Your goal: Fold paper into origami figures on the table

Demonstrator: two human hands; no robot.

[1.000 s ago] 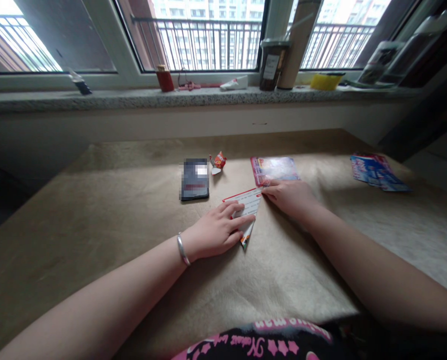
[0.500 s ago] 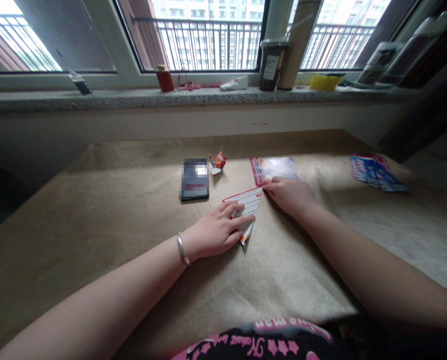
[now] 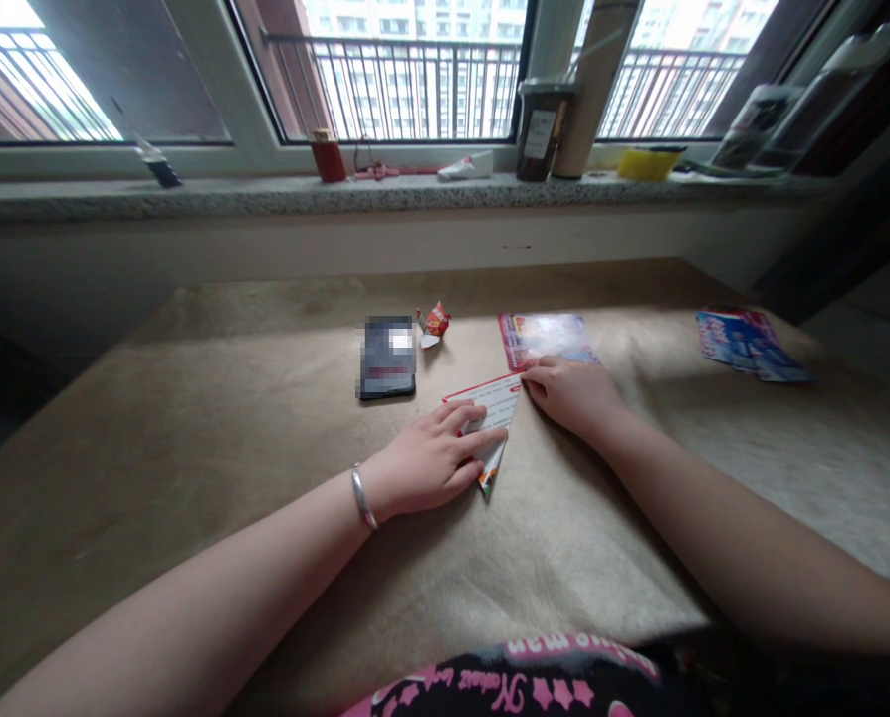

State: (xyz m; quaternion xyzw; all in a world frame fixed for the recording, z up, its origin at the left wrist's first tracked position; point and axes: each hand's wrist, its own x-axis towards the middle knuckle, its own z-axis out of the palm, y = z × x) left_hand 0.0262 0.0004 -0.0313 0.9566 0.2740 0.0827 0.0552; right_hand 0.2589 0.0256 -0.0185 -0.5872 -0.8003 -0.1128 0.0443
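Reference: clock positions are taken from the centre of the folded paper (image 3: 503, 400), with 12 o'clock pointing at the window (image 3: 415, 70); the folded paper lies flat on the desk (image 3: 213, 408), roughly triangular, its corners at 10, 1 and 6 o'clock.

Hand positions: the left hand (image 3: 430, 458) enters from 8 o'clock, palm down, fingers spread wide across the folded paper and gripping nothing; the right hand (image 3: 575, 393) stands at 2 o'clock, fingers drawn narrow, fingertips at the 1 o'clock corner; whether they pinch that corner or merely press beside it cannot be told.

Step in hand: judged from this posture, a fold is being set; the left hand serves as the clamp, the right hand aligns or flattens the corner.

Next move: continued creasing would call for steady left-hand pressure while the right fingertips run along the edge between 1 and 6 o'clock; light force is advisable, since the thin sheet could slip or crease off line.

Surroundings: a dark rectangular device (image 3: 386, 360), its face pixelated, lies at 10 o'clock; a crumpled red wrapper (image 3: 435, 324) at 11; a pink printed sheet (image 3: 550, 335) at 1; fanned blue cards (image 3: 748, 344) between 2 and 3, well apart.
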